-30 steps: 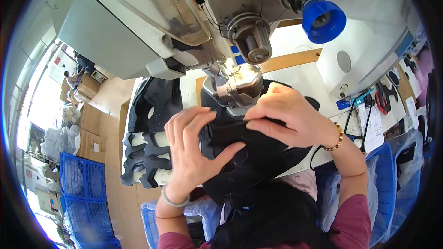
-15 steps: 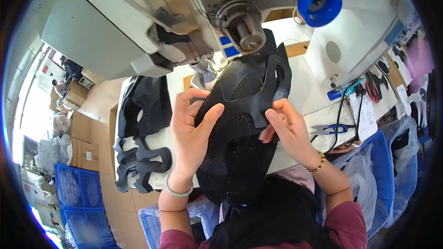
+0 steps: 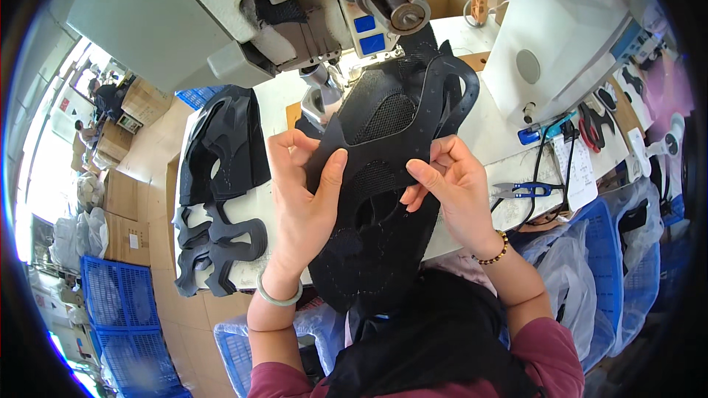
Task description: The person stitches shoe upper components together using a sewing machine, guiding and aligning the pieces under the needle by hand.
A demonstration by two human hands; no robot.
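Observation:
A black shoe upper (image 3: 361, 258), with mesh panels and a smooth overlay (image 3: 369, 149), lies in front of the sewing machine's needle area. Its far end reaches under the machine head, and its near end hangs toward my lap. My left hand (image 3: 304, 195) pinches the overlay's left edge, thumb on top and fingers partly hidden below. On the opposite edge, my right hand (image 3: 453, 188) grips the overlay between thumb and curled fingers. A curved strap of the upper (image 3: 466, 92) stands up beyond my right hand.
The sewing machine (image 3: 147, 11) looms above, its white body (image 3: 516, 66) at right. Left on the table lie stacked black upper pieces (image 3: 225, 140) and grey cut pieces (image 3: 221, 243). Blue thread snips (image 3: 535, 189), red-handled scissors (image 3: 590, 129) and a paper sheet (image 3: 575, 173) sit right, above blue crates (image 3: 606, 265).
The view has shifted, so the machine head sits higher in the picture. Both hands keep their hold, and the overlay looks flatter and more spread between them.

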